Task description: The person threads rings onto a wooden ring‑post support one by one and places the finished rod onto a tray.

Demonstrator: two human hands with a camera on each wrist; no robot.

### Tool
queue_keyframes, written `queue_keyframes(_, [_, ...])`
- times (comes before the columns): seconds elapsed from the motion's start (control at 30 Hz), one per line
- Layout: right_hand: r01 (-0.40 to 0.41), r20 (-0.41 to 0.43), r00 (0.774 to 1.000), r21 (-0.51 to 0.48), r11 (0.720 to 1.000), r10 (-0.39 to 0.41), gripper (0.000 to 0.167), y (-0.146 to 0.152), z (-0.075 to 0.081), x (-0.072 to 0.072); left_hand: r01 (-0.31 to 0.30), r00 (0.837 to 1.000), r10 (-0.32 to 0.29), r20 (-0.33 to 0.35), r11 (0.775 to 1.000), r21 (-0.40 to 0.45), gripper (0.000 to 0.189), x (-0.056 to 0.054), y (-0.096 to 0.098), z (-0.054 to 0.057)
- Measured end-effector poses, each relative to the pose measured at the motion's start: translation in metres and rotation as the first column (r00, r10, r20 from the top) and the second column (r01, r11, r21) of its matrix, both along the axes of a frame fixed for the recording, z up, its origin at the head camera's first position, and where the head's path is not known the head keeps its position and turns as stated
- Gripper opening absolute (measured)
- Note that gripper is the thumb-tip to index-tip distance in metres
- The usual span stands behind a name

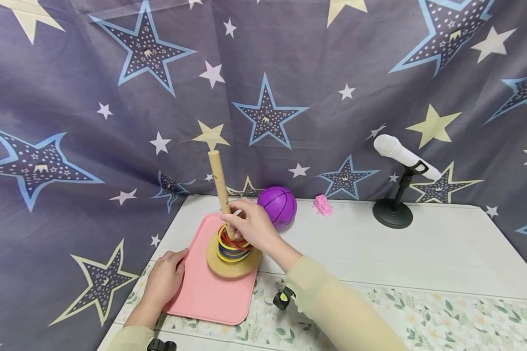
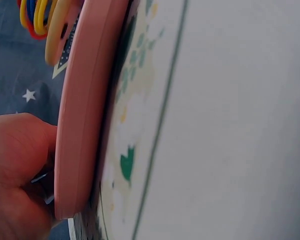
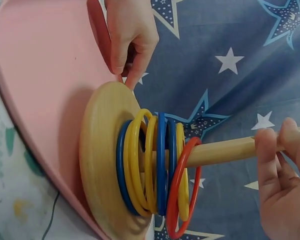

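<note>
A wooden ring-toss stand, with a round base point(image 1: 228, 270) and an upright peg point(image 1: 218, 178), stands on a pink tray point(image 1: 211, 304). Several yellow, blue and red rings point(image 1: 229, 254) are stacked loosely around the lower peg. My right hand point(image 1: 252, 224) pinches the peg just above the rings. In the right wrist view, the red ring point(image 3: 174, 210) lies tilted on the outer end of the stack. My left hand point(image 1: 166, 279) holds the tray's left rim between thumb and fingers, and some of those fingers are hidden.
A purple ball point(image 1: 277, 207) sits behind my right hand against the star-patterned cloth point(image 1: 290, 48). Beside it lies a small pink toy point(image 1: 322, 204). Further right, a white microphone point(image 1: 404, 153) leans on a black stand point(image 1: 393, 213). The white table point(image 1: 334, 248) carries a flowered strip.
</note>
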State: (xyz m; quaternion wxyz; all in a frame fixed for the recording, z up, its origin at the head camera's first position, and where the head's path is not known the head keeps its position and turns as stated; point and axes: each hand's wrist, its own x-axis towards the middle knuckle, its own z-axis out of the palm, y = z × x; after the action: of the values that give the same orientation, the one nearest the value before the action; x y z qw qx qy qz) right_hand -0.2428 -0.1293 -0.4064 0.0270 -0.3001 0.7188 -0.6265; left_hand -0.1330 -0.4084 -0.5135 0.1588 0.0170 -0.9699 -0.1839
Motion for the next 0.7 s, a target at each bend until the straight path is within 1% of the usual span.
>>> queue_keyframes(0.2, [-0.003, -0.01, 1.0, 0.032, 0.999, 0.003, 0.021, -0.013, -0.002, -0.005, 0.002, 1.0, -0.003, 0.009, 1.0, 0.001, 0.039, -0.001, 0.002, 0.001])
queue_keyframes(0.4, [0.014, 0.025, 1.0, 0.06, 0.998, -0.015, 0.015, -0.017, -0.008, -0.008, 0.001, 1.0, -0.001, 0.025, 1.0, 0.007, 0.04, 0.0, 0.003, 0.002])
queue_keyframes(0.47, [0.025, 0.023, 0.999, 0.072, 0.997, -0.026, 0.012, -0.019, -0.01, -0.009, -0.003, 1.0, 0.003, 0.03, 1.0, 0.008, 0.04, 0.0, 0.003, 0.001])
queue_keyframes(0.7, [0.027, 0.022, 0.999, 0.077, 0.997, -0.029, 0.016, -0.027, -0.014, -0.012, -0.01, 0.999, 0.01, 0.035, 1.0, 0.005, 0.04, 0.0, 0.002, 0.003])
